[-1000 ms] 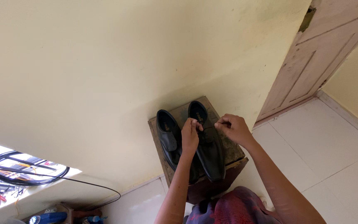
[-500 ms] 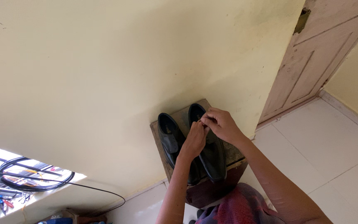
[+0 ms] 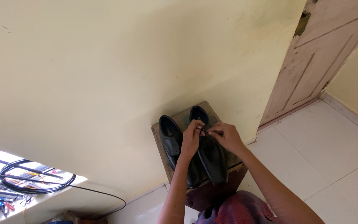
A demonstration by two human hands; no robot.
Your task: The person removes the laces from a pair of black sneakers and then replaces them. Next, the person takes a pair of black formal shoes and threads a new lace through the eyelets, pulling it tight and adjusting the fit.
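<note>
Right shoe [image 3: 211, 154]: black leather, on the wooden stool [image 3: 231, 158] against the cream wall [image 3: 104, 74], toe toward us, heel opening toward the wall. This is the one we are working on.
Left shoe [image 3: 175, 148]: its pair, just beside it on the stool, touching or nearly so along the inner edge; untouched.
Lace [image 3: 204, 131]: thin, dark, drawn short between our two hands above the right shoe's tongue; too fine for us to tell whether a knot or loop is already formed.
Left hand [image 3: 190, 137]: fingertips pinched on one lace end, wrist over the gap between the shoes.
Right hand [image 3: 225, 137]: thumb and forefinger pinched on the other end, knuckles toward the door [image 3: 315, 58].
Step in hand, our judgement: lacing or tying the right shoe.
How we do it well: keep both pinches close to the eyelets, pull evenly so the tongue stays centred, and hold tension on one end while the other works, or the lace will slacken.
Risk: the shoe sits near the stool's front edge; a hard sideways tug could slide it.
Surroundings: pale tiled floor [image 3: 332, 153]; coiled black cable [image 3: 34, 182] at a barred opening low on the left.
</note>
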